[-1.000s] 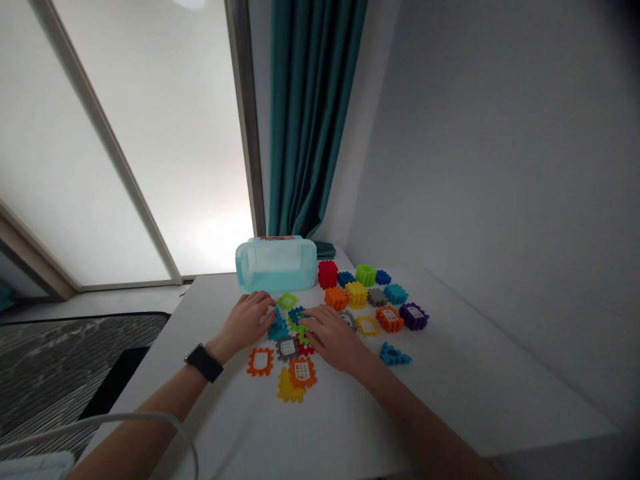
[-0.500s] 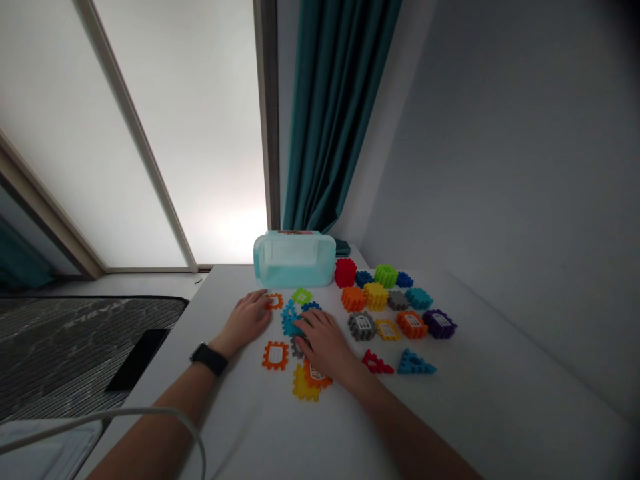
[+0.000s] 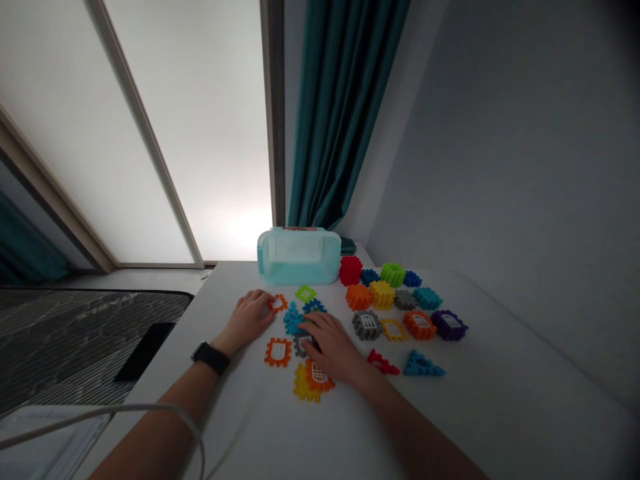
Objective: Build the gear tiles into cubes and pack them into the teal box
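The left hand (image 3: 247,318) curls its fingers (image 3: 261,301) loosely, a small orange interlocking block frame (image 3: 278,304) just at their 2 o'clock. The right hand (image 3: 331,343) spreads over a grey block (image 3: 303,345); whether either hand grips anything cannot be told.

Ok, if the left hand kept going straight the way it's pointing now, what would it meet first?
Most likely the small orange plastic frame piece just ahead of the left hand. The fingertips look to be touching it or almost touching it, though depth is hard to judge from this view.
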`<state>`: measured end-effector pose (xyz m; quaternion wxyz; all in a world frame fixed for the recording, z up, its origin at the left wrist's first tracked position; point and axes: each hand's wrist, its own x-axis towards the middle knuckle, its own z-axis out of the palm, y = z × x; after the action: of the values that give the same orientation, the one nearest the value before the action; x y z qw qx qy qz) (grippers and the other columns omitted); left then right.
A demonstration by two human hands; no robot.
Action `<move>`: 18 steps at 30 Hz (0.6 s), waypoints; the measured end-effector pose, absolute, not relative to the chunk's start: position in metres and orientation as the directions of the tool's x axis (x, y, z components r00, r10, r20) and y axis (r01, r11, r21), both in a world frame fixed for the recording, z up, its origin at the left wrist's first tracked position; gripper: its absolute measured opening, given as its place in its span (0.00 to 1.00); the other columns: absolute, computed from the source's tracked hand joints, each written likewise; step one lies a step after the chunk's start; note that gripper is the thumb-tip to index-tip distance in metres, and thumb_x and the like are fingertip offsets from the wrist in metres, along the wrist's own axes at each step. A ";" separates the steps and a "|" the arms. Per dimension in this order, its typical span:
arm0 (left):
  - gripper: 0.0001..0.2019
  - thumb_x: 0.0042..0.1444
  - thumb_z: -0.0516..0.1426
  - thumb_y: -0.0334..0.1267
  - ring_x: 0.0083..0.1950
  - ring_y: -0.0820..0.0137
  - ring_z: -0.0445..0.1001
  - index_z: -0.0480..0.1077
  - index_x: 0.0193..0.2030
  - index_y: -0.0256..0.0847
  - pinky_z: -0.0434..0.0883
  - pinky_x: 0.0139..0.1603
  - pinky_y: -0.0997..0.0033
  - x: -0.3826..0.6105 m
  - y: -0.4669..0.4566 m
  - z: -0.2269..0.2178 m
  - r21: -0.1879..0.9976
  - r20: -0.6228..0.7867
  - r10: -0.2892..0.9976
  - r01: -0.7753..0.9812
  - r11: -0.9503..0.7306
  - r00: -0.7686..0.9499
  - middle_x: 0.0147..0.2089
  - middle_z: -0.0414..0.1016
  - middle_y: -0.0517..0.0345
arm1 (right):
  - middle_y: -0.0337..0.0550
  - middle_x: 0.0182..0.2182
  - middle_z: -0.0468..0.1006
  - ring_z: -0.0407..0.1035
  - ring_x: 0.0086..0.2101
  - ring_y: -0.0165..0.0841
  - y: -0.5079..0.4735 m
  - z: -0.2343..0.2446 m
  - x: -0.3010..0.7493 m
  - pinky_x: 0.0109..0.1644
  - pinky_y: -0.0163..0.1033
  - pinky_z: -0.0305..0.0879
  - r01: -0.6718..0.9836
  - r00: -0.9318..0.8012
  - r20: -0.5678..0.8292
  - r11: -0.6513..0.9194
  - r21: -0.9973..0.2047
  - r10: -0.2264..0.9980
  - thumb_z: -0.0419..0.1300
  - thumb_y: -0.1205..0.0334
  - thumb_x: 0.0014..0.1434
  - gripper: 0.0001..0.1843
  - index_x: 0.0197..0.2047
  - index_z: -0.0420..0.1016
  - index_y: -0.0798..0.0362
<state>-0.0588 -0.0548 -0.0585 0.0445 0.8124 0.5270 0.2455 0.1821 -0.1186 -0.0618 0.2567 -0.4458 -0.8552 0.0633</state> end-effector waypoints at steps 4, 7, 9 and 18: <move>0.09 0.57 0.58 0.38 0.52 0.58 0.73 0.71 0.45 0.44 0.68 0.54 0.55 -0.059 -0.055 -0.058 0.342 0.364 0.874 0.827 -0.446 0.321 0.49 0.76 0.52 | 0.47 0.56 0.74 0.65 0.57 0.43 -0.119 -0.061 0.184 0.62 0.54 0.63 0.716 -0.479 0.391 0.607 -0.344 0.786 0.60 0.67 0.61 0.17 0.54 0.74 0.48; 0.11 0.56 0.58 0.37 0.52 0.58 0.74 0.70 0.46 0.43 0.69 0.54 0.54 -0.060 -0.056 -0.058 0.350 0.371 0.871 0.819 -0.454 0.324 0.49 0.76 0.51 | 0.46 0.54 0.75 0.66 0.56 0.42 -0.118 -0.062 0.185 0.61 0.53 0.63 0.697 -0.469 0.414 0.615 -0.369 0.780 0.60 0.68 0.61 0.16 0.51 0.75 0.48; 0.11 0.56 0.58 0.37 0.52 0.57 0.74 0.70 0.47 0.43 0.69 0.54 0.54 -0.060 -0.056 -0.057 0.357 0.380 0.866 0.812 -0.462 0.325 0.49 0.77 0.51 | 0.46 0.52 0.77 0.68 0.54 0.41 -0.116 -0.063 0.186 0.60 0.52 0.64 0.679 -0.453 0.438 0.619 -0.395 0.776 0.59 0.69 0.60 0.15 0.50 0.75 0.48; 0.15 0.60 0.58 0.40 0.56 0.59 0.74 0.66 0.52 0.44 0.69 0.58 0.55 -0.053 -0.067 -0.046 0.443 0.546 0.765 0.658 -0.609 0.341 0.52 0.77 0.50 | 0.46 0.47 0.78 0.71 0.50 0.40 -0.115 -0.056 0.182 0.56 0.49 0.67 0.631 -0.332 0.520 0.594 -0.498 0.787 0.53 0.70 0.62 0.17 0.53 0.71 0.48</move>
<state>-0.0531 -0.0671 -0.0457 0.0720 0.8157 0.4362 0.3729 0.1821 -0.1150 -0.0558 0.3770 -0.4382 -0.8094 0.1035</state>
